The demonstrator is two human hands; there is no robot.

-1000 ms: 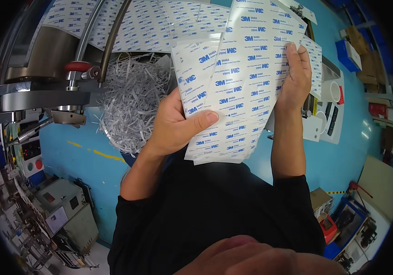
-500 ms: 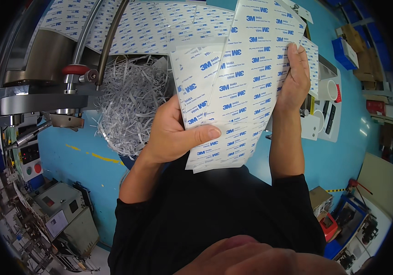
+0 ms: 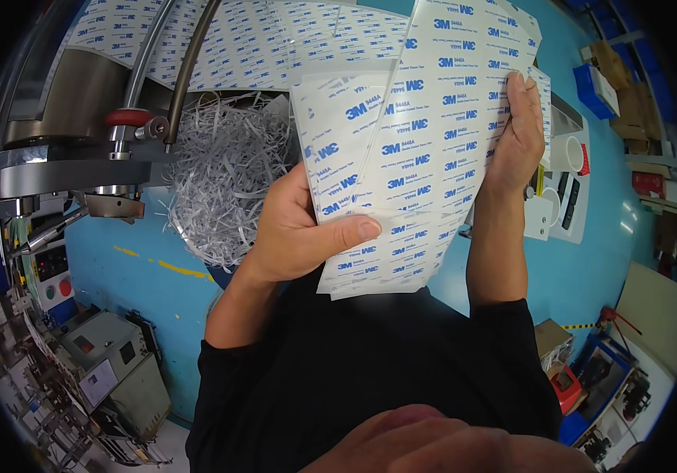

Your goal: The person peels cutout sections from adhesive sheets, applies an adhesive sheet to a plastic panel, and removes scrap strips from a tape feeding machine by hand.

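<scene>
The stack of blue-printed white sheets (image 3: 433, 142) is up in front of the person's chest. The left hand (image 3: 291, 229) has its grip clamped on the left edge, thumb across the top sheet. The right hand (image 3: 518, 150) rests along the right edge; from here I can't tell if that grip is closed. Shredded strips (image 3: 228, 173) heap up to the left, near a metal machine (image 3: 62, 169).

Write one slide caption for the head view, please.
Left bare hand grips flat, white, blue-printed sheets; right hand touches their edge.
</scene>
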